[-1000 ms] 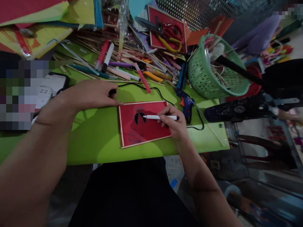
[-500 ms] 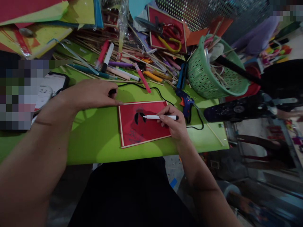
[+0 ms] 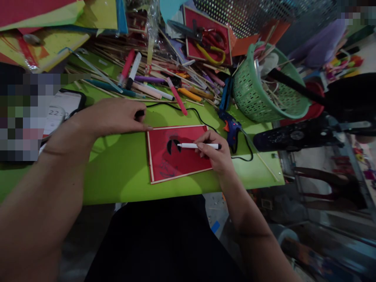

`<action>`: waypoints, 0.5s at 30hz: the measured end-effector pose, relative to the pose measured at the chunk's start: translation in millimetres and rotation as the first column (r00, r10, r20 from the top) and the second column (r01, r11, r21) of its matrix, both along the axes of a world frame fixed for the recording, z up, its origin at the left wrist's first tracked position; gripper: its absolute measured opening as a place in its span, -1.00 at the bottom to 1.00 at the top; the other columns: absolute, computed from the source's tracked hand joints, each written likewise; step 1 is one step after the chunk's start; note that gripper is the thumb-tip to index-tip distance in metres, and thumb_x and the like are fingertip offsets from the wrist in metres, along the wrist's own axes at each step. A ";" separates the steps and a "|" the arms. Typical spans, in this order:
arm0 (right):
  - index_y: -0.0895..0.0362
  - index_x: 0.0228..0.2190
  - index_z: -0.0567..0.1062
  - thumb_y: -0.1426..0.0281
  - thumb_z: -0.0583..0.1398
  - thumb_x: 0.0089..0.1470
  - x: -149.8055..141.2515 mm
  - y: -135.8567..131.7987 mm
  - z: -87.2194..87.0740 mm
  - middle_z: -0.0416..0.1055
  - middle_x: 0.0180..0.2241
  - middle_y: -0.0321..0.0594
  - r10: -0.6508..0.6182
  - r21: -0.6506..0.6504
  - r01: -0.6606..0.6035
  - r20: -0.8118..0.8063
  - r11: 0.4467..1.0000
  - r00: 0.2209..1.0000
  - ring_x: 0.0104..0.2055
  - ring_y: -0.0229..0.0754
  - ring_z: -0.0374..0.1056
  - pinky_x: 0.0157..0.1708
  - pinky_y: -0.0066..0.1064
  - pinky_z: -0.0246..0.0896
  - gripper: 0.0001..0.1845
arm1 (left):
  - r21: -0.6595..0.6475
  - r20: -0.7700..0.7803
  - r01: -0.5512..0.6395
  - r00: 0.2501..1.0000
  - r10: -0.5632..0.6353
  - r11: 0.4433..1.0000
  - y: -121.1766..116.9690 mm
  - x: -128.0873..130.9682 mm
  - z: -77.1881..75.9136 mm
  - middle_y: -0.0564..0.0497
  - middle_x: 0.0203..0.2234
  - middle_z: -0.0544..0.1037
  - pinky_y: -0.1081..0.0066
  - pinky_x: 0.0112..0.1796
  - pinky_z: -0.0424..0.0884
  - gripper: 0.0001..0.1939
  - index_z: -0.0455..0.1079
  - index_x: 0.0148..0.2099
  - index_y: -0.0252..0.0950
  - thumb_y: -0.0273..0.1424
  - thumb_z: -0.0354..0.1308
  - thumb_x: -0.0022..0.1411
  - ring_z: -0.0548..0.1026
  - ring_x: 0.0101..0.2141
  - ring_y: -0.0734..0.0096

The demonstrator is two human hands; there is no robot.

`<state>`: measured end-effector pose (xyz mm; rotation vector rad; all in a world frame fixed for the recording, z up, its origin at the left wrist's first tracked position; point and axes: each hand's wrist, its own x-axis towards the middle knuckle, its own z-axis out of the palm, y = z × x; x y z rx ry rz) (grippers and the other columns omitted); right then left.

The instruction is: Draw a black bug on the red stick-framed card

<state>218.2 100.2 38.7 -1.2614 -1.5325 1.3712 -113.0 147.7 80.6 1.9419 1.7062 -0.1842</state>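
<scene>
A red panel edged with thin pale sticks lies on the green table, with a black curved shape and smaller dark marks drawn on it. My right hand is closed in a pen grip round a white marker, its tip at the black shape's right part. Curled at the panel's upper left corner, my left hand touches that corner with a fingertip. A small black marker cap is tucked in its fingers.
Loose markers and thin sticks crowd the table's back. A blue glue gun with a black cord lies right of the panel, near a green basket. Scissors rest on another red panel. A phone is at left.
</scene>
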 end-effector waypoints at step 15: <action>0.03 -0.37 0.66 0.18 0.47 0.11 0.6 0.1 -1.8 0.57 -0.48 -0.33 0.005 0.008 -0.005 -0.014 1.000 1.000 -0.54 -0.27 0.32 -0.50 -0.40 0.25 -0.79 | -0.004 -0.031 -0.011 0.999 0.011 1.000 0.5 -0.1 -4.7 0.06 -0.35 0.60 0.28 -0.30 0.10 -0.64 0.54 -0.19 -0.20 0.00 0.37 0.34 0.46 -0.35 0.26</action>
